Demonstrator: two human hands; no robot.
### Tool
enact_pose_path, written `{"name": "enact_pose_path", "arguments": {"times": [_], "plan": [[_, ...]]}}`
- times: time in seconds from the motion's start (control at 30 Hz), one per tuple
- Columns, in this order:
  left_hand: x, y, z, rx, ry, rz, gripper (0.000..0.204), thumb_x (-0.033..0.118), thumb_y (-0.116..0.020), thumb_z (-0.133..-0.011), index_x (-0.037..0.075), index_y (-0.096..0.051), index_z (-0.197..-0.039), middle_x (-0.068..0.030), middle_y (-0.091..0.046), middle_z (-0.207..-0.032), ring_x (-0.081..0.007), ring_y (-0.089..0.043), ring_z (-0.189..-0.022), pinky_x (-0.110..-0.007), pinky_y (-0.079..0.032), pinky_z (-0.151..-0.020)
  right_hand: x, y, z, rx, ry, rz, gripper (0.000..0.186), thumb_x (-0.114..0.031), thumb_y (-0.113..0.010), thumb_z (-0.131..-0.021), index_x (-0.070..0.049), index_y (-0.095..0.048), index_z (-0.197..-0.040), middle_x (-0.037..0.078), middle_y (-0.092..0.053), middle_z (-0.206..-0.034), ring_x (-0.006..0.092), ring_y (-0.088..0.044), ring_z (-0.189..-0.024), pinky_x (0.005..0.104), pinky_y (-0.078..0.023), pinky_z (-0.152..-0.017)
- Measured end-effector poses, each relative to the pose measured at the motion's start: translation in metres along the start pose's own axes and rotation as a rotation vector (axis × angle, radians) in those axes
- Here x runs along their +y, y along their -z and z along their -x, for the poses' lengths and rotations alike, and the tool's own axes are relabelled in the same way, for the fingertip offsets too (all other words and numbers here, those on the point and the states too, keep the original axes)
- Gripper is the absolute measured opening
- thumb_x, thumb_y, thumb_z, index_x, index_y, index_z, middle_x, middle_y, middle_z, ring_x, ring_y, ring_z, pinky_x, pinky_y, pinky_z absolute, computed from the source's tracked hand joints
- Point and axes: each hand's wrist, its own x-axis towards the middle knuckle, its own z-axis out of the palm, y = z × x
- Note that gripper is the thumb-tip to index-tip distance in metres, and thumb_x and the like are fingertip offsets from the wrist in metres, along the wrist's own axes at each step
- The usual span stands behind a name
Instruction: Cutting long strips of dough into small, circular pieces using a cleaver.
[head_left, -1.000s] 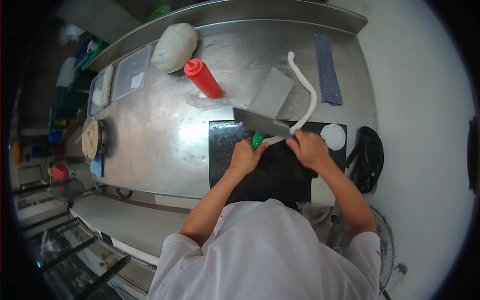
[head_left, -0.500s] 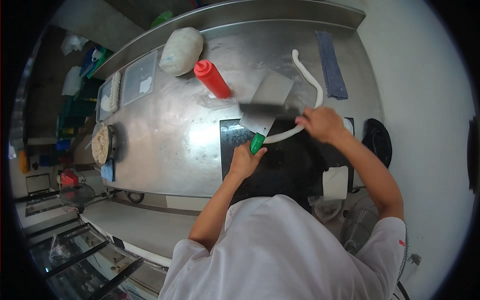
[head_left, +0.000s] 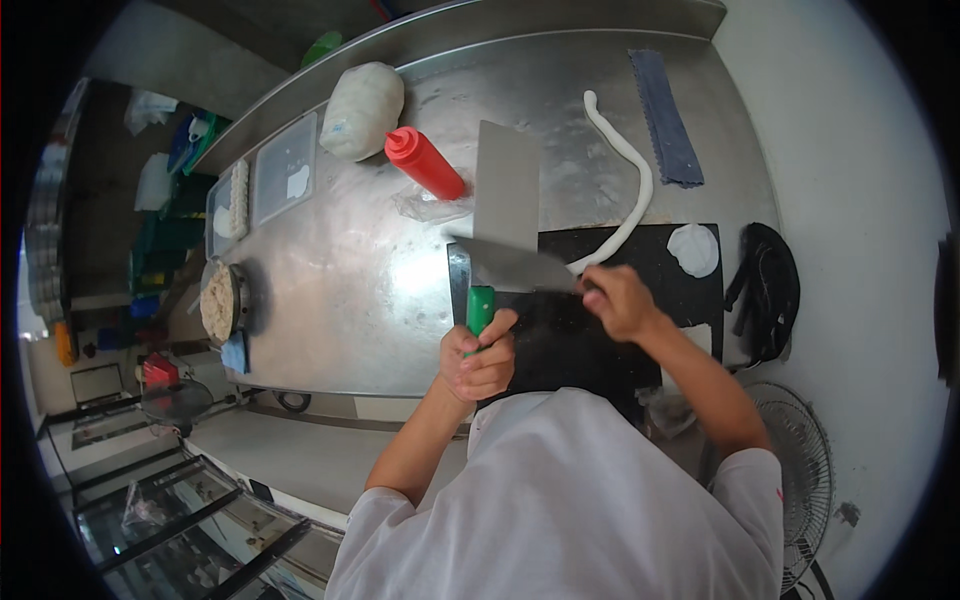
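Observation:
My left hand (head_left: 480, 360) is closed round the green handle of a broad, rectangular cleaver (head_left: 508, 185), its pale blade pointing away from me. In my right hand (head_left: 622, 303) is a second blade, a knife (head_left: 520, 266) smeared by motion; it lies across the lower part of the cleaver's blade, though whether they touch I cannot tell. A long white dough rope (head_left: 640, 180) curves from the steel table onto the black board (head_left: 590, 345), its near end beside the right-hand knife. On the board's right side rests a flat, round white dough piece (head_left: 693, 250).
A red squeeze bottle (head_left: 428, 165) lies on clear plastic, near a large wrapped dough lump (head_left: 363, 112). Clear trays (head_left: 285, 170) and a bowl of pale filling (head_left: 220, 300) stand at left. A folded blue cloth (head_left: 666, 120) lies far right; a black object (head_left: 768, 290) sits by the wall.
The cleaver has swung from slanting right to nearly upright and come away from the dough rope. My right hand has moved down with its knife, and the rope's near end shows shorter.

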Motion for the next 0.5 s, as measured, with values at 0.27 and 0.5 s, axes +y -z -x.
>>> {"name": "enact_pose_path", "arguments": {"times": [0.27,0.5], "plan": [[0.004,-0.01,0.014,0.038,0.074,-0.01,0.021,0.001,-0.057,-0.079,0.004,-0.037,-0.08,-0.0085,-0.047,-0.055,-0.0108,-0.039,-0.033,-0.027,-0.035,-0.028,-0.015,0.029,-0.024,-0.236,0.028,0.196,0.042,-0.043,-0.058,-0.095,-0.004,-0.061,-0.082,0.021,-0.065,-0.076,0.0431,-0.063,-0.076,0.0518,-0.048,-0.07],[-0.013,-0.016,0.063,0.106,-0.04,-0.237,0.018,0.0,-0.056,-0.08,0.003,-0.038,-0.081,-0.0085,-0.045,-0.055,-0.0116,-0.039,-0.032,-0.026,-0.032,-0.028,0.121,0.123,-0.02,0.387,-0.846,0.647,0.058,-0.051,-0.043,-0.1,0.003,-0.063,-0.106,0.029,-0.068,-0.102,0.046,-0.065,-0.1,0.0551,-0.049,-0.088]]}}
